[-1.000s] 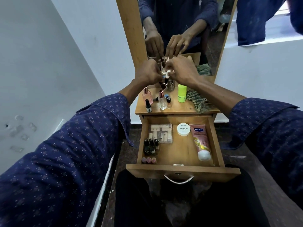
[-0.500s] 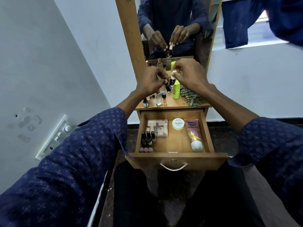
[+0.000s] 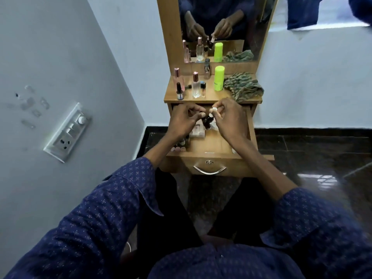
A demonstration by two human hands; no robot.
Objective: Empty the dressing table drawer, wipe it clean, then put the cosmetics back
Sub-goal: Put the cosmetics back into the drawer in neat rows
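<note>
The wooden drawer [image 3: 213, 147] of the dressing table stands pulled out. Above it, both hands meet on a small dark bottle [image 3: 207, 122] with a white cap [image 3: 213, 110]. My left hand [image 3: 185, 121] pinches the bottle's neck; my right hand [image 3: 229, 117] grips the white cap. Under my hands lie a clear palette [image 3: 198, 130] and dark nail polish bottles [image 3: 186, 140], partly hidden. On the tabletop [image 3: 209, 98] stand perfume bottles [image 3: 195, 85], a small polish bottle [image 3: 179, 91] and a green tube [image 3: 219, 78].
A striped cloth [image 3: 242, 87] lies bunched on the tabletop's right side. A mirror [image 3: 219, 27] rises behind the table. A switchboard [image 3: 67, 132] is on the left wall. Dark glossy floor [image 3: 312, 158] spreads to the right. My knees sit just before the drawer handle [image 3: 209, 170].
Both hands have come down with the small bottle from in front of the mirror to just over the open drawer. The camera has tilted downward.
</note>
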